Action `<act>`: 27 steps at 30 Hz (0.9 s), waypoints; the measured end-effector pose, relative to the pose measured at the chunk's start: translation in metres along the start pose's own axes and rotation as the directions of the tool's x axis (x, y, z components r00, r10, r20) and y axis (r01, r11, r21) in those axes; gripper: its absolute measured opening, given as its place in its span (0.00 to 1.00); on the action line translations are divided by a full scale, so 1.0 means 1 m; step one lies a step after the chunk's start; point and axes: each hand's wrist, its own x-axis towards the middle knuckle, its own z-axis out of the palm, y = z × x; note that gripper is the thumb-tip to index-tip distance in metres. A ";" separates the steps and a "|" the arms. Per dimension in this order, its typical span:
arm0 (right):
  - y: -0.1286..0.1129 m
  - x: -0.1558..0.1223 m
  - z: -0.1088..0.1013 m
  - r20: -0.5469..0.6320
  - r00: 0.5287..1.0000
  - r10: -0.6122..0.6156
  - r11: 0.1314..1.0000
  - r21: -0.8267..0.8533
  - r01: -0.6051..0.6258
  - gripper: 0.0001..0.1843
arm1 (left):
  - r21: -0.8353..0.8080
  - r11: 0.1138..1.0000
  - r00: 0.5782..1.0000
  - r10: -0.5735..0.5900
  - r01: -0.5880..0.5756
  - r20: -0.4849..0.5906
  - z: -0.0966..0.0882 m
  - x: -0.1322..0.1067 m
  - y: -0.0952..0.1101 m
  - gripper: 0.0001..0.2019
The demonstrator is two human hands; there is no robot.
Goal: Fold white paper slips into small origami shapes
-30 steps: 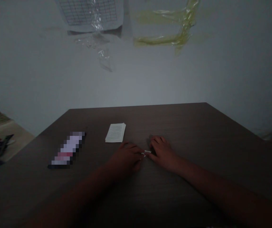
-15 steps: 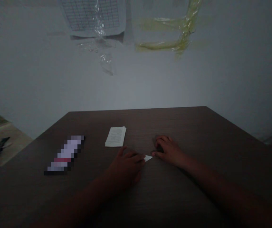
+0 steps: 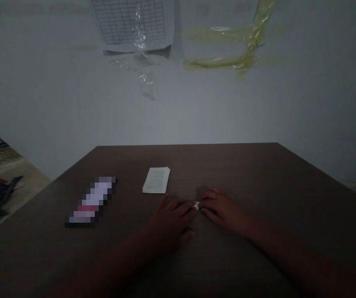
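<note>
A small piece of folded white paper (image 3: pixel 197 205) lies on the table between my two hands, mostly covered by fingers. My left hand (image 3: pixel 174 217) rests palm down with its fingers spread and thumb apart, fingertips pressing on the paper's left side. From the right, my right hand (image 3: pixel 223 208) has its fingers drawn together at the paper's other end, thumb below them. Just beyond my left hand sits a stack of printed paper sheets (image 3: pixel 156 180), its edges slightly uneven.
A phone (image 3: pixel 92 202), its screen blurred out, lies left on the brown table (image 3: pixel 215 163). The table's far edge meets a pale wall (image 3: pixel 196 111), where a gridded sheet (image 3: pixel 134 25) and yellowed tape (image 3: pixel 221 64) are stuck. Assorted items stand on the floor at far left.
My right hand has moved in to the paper and its fingers have closed on it. My left thumb has spread away from its fingers. Less paper shows. The view has shifted slightly.
</note>
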 end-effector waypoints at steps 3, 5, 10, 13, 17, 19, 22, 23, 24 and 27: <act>-0.008 -0.001 0.000 0.001 1.000 -0.005 0.993 -0.115 0.005 0.13 | 0.021 1.000 1.000 0.001 0.000 -0.025 0.002 0.000 0.002 0.34; -0.013 -0.002 0.001 0.019 1.000 0.006 0.988 -0.156 -0.003 0.15 | 0.031 0.999 1.000 -0.009 0.009 -0.020 0.002 0.001 0.004 0.36; -0.024 -0.004 0.001 0.035 0.998 0.059 0.984 -0.171 -0.052 0.17 | 0.029 0.999 1.000 -0.025 0.025 0.010 -0.002 0.001 0.007 0.36; -0.027 -0.005 0.001 0.014 0.997 0.076 0.984 -0.165 -0.073 0.17 | 0.034 0.999 0.999 -0.039 0.038 0.015 -0.004 0.001 0.010 0.35; -0.030 -0.006 0.000 0.074 0.994 0.079 0.975 -0.214 -0.062 0.19 | 0.034 0.998 0.998 -0.054 0.053 0.024 -0.005 0.002 0.013 0.33; -0.032 -0.005 -0.001 0.101 0.991 0.091 0.970 -0.233 -0.065 0.18 | 0.019 0.999 0.999 -0.045 0.045 0.007 -0.006 0.002 0.013 0.31; -0.035 -0.003 -0.005 0.107 0.988 0.107 0.967 -0.244 -0.078 0.16 | 0.009 0.999 0.999 -0.037 0.036 0.019 -0.009 0.002 0.012 0.31; -0.035 -0.003 -0.006 0.107 0.988 0.108 0.966 -0.246 -0.079 0.16 | 0.010 0.999 0.999 -0.037 0.036 0.020 -0.009 0.002 0.012 0.31; -0.036 -0.003 -0.007 0.105 0.988 0.111 0.965 -0.248 -0.082 0.16 | 0.011 0.999 0.999 -0.036 0.036 0.019 -0.010 0.002 0.011 0.31; -0.036 -0.004 -0.007 0.088 0.989 0.116 0.968 -0.235 -0.092 0.16 | 0.006 0.999 0.999 -0.040 0.040 0.016 -0.012 0.004 0.011 0.29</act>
